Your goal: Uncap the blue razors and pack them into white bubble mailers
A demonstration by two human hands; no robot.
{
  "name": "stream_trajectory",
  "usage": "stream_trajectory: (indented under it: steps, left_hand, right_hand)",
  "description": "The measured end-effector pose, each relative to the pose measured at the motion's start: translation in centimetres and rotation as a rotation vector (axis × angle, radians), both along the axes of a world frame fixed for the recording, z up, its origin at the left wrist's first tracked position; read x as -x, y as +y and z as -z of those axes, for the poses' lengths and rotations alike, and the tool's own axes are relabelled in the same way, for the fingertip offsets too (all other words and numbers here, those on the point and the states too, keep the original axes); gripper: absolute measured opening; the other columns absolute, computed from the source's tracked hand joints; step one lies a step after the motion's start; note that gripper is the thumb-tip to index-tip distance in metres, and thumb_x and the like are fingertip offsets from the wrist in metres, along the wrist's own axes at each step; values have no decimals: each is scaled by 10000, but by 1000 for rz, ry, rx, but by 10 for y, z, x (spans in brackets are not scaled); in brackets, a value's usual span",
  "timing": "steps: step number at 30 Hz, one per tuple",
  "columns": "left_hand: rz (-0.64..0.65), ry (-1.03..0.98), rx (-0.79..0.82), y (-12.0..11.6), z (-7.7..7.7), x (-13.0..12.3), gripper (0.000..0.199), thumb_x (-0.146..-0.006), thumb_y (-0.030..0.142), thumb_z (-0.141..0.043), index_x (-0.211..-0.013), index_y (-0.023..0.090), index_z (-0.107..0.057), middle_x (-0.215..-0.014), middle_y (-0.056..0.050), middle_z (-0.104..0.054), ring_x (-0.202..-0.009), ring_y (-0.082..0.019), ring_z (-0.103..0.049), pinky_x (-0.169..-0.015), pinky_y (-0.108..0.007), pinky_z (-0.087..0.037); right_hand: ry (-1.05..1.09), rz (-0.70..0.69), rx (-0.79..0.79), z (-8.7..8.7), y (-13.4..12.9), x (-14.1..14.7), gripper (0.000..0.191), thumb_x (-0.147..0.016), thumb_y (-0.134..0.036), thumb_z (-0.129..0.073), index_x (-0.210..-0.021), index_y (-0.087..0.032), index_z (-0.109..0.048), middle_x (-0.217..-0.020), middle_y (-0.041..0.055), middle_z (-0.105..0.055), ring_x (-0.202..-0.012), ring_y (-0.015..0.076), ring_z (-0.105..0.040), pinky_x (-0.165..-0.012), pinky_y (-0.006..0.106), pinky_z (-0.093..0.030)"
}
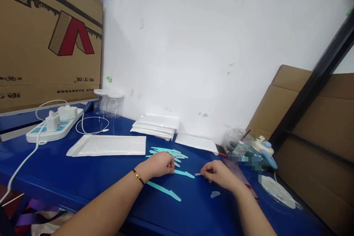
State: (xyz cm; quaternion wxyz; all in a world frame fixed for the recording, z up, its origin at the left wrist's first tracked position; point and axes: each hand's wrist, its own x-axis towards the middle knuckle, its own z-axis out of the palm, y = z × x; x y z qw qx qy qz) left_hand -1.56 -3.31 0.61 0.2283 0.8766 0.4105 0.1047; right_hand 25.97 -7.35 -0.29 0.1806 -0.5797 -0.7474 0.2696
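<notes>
My left hand (162,163) is closed in a pinch on a turquoise eyebrow razor (184,173), whose blade end points right. In the pinched fingers of my right hand (217,174) is a small clear blade cap (197,174), slightly apart from the razor's tip. Another clear blade cap (215,194) lies on the blue table below that hand. A second turquoise razor (164,190) rests nearer to me. Beyond my left hand is a loose pile of several turquoise razors (177,152), partly hidden by that hand.
White padded mailers (156,123) are stacked by the wall, with single ones beside (196,143) and to the left (110,145). A power strip (55,125) with chargers sits far left near clear jars (114,105). At right are a teal bottle-like object (261,153) and cardboard (312,147).
</notes>
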Motion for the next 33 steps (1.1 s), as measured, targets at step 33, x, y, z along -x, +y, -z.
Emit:
stream_trajectory:
  steps: [33]
  left_hand:
    - [38,-300,172,18,9,4,214,-734,339,-543,-802,169,-654,-784,-26,-667,-692,-152,-576,-569,-212,-387]
  right_hand:
    - [429,23,191,-5,-1,18,347,-716,-486,-648,-719,-141,-623,-638,5,-651,-433,49,-454,-439,185,-307]
